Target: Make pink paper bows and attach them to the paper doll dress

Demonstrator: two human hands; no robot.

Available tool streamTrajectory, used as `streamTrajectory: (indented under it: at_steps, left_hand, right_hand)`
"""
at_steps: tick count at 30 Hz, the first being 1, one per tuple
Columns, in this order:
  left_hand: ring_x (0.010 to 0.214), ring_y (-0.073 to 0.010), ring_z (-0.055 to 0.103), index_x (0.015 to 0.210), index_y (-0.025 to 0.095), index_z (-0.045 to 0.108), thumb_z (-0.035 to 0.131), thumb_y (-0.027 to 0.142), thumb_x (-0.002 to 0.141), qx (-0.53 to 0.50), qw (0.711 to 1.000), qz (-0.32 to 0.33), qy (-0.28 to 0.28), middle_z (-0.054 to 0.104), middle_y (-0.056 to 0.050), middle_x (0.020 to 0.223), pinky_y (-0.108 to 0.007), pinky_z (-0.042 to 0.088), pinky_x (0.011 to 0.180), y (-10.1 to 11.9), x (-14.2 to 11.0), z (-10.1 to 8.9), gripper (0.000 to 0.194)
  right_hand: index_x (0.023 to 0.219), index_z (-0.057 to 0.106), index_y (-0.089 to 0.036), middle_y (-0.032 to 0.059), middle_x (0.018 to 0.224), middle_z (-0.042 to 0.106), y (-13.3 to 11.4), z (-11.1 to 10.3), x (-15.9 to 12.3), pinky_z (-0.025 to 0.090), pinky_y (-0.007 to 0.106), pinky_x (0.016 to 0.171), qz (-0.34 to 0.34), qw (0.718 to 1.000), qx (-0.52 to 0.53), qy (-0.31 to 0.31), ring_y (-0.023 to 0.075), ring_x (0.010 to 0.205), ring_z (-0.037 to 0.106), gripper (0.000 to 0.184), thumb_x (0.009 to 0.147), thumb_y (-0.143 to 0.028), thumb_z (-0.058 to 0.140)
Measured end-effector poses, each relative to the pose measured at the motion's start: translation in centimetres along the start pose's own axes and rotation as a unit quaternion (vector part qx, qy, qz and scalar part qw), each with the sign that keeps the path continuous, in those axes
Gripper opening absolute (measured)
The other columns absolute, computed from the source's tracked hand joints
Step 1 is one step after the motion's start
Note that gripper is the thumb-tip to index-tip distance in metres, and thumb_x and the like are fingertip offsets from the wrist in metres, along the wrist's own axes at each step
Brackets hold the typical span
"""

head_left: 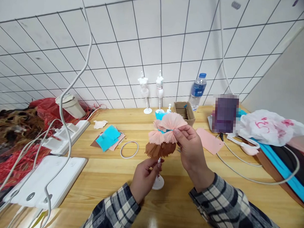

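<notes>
My right hand (192,147) pinches the edge of a pleated pink paper piece (173,123) between thumb and fingers. Its fanned ruffles meet at a narrow blue band, and a brown pleated paper layer (160,149) hangs just below. Beneath that, my left hand (146,176) closes around a small white mannequin stand (158,182). The knobbed white top shows above the left fingers and the round base rests on the table; the hand covers most of its body. The brown layer sits right over the knob; I cannot tell whether they touch.
Two white mini mannequins (144,88) stand by the tiled wall, near a cardboard box (186,112) and a water bottle (198,90). Blue paper sheets (108,138) and a white ring (129,150) lie left, pink paper (208,140) right. Cables (69,137) cross the left side.
</notes>
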State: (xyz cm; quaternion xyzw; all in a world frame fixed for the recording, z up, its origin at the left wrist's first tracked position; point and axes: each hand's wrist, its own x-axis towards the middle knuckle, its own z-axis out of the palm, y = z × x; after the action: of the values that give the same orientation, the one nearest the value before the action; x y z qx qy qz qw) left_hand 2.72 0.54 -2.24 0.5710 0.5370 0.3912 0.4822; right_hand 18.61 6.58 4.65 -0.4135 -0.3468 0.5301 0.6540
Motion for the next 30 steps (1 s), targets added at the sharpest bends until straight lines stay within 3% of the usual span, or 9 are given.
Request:
streamTrajectory:
  at_steps: [5, 15, 20, 30]
  left_hand:
    - [0.058, -0.0133, 0.057, 0.101, 0.014, 0.068, 0.055, 0.045, 0.086, 0.026, 0.999, 0.012, 0.015, 0.064, -0.006, 0.075, -0.023, 0.047, 0.054, -0.2, 0.0, -0.1, 0.037]
    - [0.057, -0.0119, 0.056, 0.104, 0.012, 0.067, 0.055, 0.043, 0.086, -0.020, 1.000, 0.005, 0.021, 0.061, -0.004, 0.072, -0.022, 0.046, 0.052, 0.3, -0.2, 0.0, 0.038]
    - [0.056, -0.0121, 0.056, 0.104, 0.010, 0.068, 0.057, 0.044, 0.084, -0.029, 0.999, 0.001, 0.016, 0.060, -0.004, 0.071, -0.023, 0.046, 0.052, 0.5, -0.2, -0.1, 0.040]
    - [0.056, -0.0125, 0.056, 0.104, 0.010, 0.068, 0.056, 0.044, 0.085, -0.017, 1.000, 0.012, -0.002, 0.061, -0.005, 0.070, -0.023, 0.046, 0.053, 0.2, -0.3, -0.1, 0.040]
  right_hand:
    - [0.079, 0.053, -0.020, -0.0034, 0.067, 0.059, 0.9, 0.2, -0.2, 0.040, 0.022, 0.053, 0.032, 0.999, 0.014, -0.002, 0.0104, 0.058, 0.053, 0.032, 0.065, -0.037, 0.076]
    - [0.081, 0.054, -0.019, -0.0027, 0.074, 0.062, 1.5, 0.3, -0.8, 0.046, 0.023, 0.065, -0.087, 0.995, -0.005, 0.052, 0.0111, 0.070, 0.058, 0.022, 0.074, -0.030, 0.072]
    - [0.080, 0.054, -0.019, -0.0049, 0.069, 0.060, 1.4, 0.4, -1.2, 0.042, 0.020, 0.057, -0.048, 0.999, 0.010, -0.006, 0.0082, 0.060, 0.052, 0.022, 0.075, -0.029, 0.073]
    - [0.082, 0.054, -0.020, -0.0054, 0.068, 0.058, 1.4, 0.2, -0.9, 0.039, 0.020, 0.053, -0.037, 0.999, -0.012, -0.002, 0.0080, 0.057, 0.050, 0.023, 0.075, -0.031, 0.072]
